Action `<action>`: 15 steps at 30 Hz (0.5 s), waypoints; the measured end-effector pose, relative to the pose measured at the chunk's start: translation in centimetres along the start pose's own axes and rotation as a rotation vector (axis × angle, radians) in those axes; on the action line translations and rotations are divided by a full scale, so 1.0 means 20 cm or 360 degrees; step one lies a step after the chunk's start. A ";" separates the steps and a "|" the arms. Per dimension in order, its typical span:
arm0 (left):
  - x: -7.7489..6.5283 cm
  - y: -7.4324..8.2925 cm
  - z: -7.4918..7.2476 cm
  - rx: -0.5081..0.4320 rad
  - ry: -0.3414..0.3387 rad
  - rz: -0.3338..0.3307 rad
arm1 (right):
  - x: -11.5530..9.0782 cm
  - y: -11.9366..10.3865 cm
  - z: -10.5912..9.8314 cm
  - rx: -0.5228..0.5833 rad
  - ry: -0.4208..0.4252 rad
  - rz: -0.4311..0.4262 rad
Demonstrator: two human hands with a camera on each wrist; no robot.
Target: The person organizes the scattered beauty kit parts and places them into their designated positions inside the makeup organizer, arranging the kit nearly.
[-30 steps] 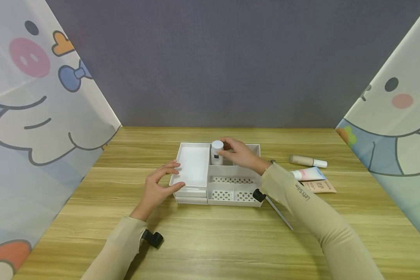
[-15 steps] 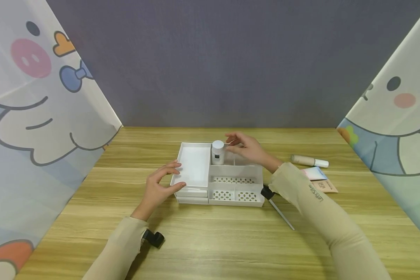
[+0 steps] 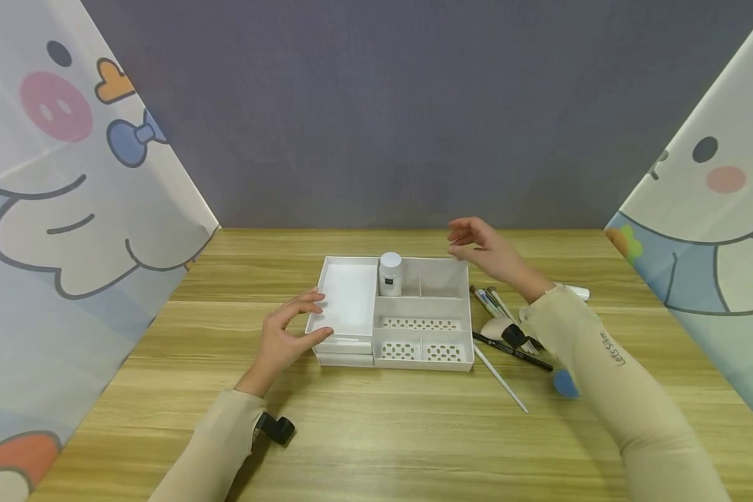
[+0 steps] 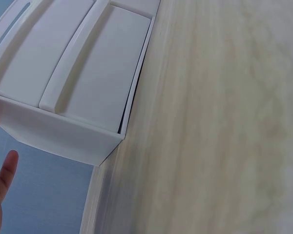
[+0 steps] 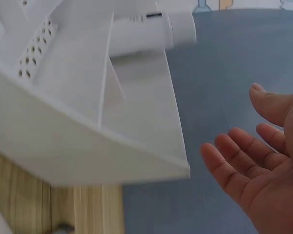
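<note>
One white bottle point(image 3: 390, 277) stands upright in the back-left compartment of the white organizer point(image 3: 439, 305), beside the large shallow tray point(image 3: 345, 289), and its round cap point(image 3: 390, 259) rises above the rim. From my distant seat I see that my right hand point(image 3: 486, 251) holds nothing: it hangs in the air near the back-right corner of the organizer, well apart from the bottle, with the fingers loosely bent and the thumb away from them. My left hand point(image 3: 286, 331) is spread at the left side of the organizer; the fingertips are close to its edge, but I cannot tell if they touch it.

I judge the bottle to be stiff and rather light, though how full it is I cannot see. Its smooth side may be slippery, so I would take it from above, by the cap or just under it, thumb opposite to the fingers; lower down, the compartment walls leave little room. The organizer looks like thin hard plastic, light for its size, and could slide on the smooth table point(image 3: 376, 432). I would hold it by the outer walls, not by the thin divider point(image 3: 420, 286), which perhaps bends or cracks easily.
</note>
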State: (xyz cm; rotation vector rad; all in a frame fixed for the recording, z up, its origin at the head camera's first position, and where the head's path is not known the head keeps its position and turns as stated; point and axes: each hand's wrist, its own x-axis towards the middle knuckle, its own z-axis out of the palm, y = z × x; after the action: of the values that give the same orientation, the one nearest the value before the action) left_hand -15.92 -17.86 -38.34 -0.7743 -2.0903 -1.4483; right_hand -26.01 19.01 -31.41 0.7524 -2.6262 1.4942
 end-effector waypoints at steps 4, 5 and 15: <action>0.00 -0.01 0.00 -0.0011 0.0014 0.0035 | -0.03 0.03 -0.07 0.0007 0.0058 0.0035; 0.00 -0.01 0.00 -0.0012 0.0016 0.0042 | -0.04 0.04 -0.08 -0.0001 0.0069 0.0046; -0.01 -0.01 0.00 -0.0003 0.0009 0.0025 | -0.14 0.14 -0.24 -0.0101 0.0179 0.0046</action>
State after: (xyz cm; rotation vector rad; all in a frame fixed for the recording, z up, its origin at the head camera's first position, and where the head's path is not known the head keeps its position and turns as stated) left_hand -15.92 -17.89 -38.49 -0.7850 -2.0746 -1.4424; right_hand -25.73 25.24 -31.76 0.6097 -2.5982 1.4083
